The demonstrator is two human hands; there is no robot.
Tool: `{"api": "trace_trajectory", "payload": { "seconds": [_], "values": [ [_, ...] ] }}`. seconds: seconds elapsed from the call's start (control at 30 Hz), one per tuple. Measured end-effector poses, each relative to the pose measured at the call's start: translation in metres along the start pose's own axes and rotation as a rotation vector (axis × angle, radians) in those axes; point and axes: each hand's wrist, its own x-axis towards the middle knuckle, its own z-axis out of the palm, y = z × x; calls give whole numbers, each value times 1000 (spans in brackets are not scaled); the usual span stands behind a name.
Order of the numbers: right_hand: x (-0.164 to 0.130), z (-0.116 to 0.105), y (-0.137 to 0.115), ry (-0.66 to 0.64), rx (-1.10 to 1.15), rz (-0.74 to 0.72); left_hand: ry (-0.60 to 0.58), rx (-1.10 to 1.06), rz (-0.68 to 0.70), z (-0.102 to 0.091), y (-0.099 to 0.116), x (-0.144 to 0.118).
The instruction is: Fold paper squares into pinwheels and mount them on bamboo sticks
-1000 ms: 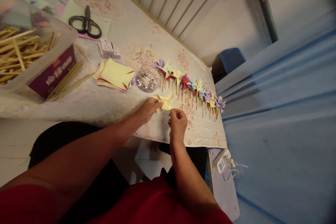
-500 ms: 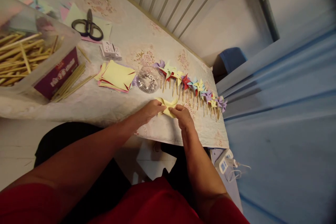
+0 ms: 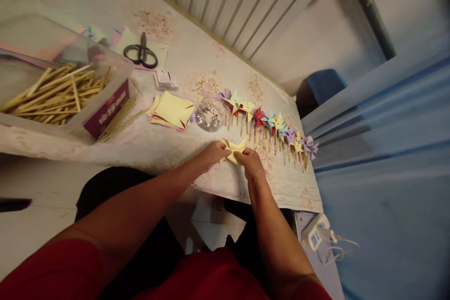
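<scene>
A yellow paper pinwheel (image 3: 232, 146), its corners curled toward the middle, is held just above the near side of the table. My left hand (image 3: 215, 153) pinches its left side. On the other side my right hand (image 3: 250, 159) is closed on it, thumb near the centre. Just beyond the hands sits a round clear dish (image 3: 209, 115) of small shiny silver pieces. To its left lies a stack of cut paper squares (image 3: 172, 110), yellow on top. A row of finished pinwheels (image 3: 272, 124) on sticks stretches away to the right.
At the left stands a clear plastic box (image 3: 75, 126) of wooden sticks (image 3: 59, 91), with more sticks (image 3: 117, 122) beside it. Black-handled scissors (image 3: 141, 54) lie on paper behind a small white box (image 3: 165, 79). A blue curtain (image 3: 379, 159) and a power strip (image 3: 315, 232) are at the right.
The view has shifted, so the scene sits further right and slightly lower. Both hands still hold the yellow pinwheel, with its folds slightly changed.
</scene>
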Motion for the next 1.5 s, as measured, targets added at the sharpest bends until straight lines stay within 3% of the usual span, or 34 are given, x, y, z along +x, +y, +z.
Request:
{"api": "trace_trajectory", "payload": {
  "seconds": [0.23, 0.47, 0.6, 0.77, 0.9, 1.03, 1.17, 1.33, 1.5],
  "values": [
    [1, 5, -3, 16, 23, 39, 27, -91, -5, 3, 11, -9],
    [2, 10, -4, 8, 37, 35, 32, -112, 23, -1, 6, -5],
    [3, 0, -11, -31, -4, 8, 18, -131, 39, -2, 3, -3],
    [16, -24, -39, 98, -46, -75, 51, -121, 34, -2, 8, -4],
    [39, -25, -74, 182, -117, -297, 68, -98, 2, -2, 9, -6],
    [63, 4, -106, 53, -273, -468, 86, -82, -32, -3, 8, -6],
    [87, 48, -124, -260, -504, -497, 98, -68, -75, -3, 10, -6],
    [115, 94, -122, -425, -1035, -506, 109, -71, -136, -1, 17, -10],
    [134, 120, -111, -493, -1511, -536, 86, -64, -156, -1, 23, -14]
  ]
}}
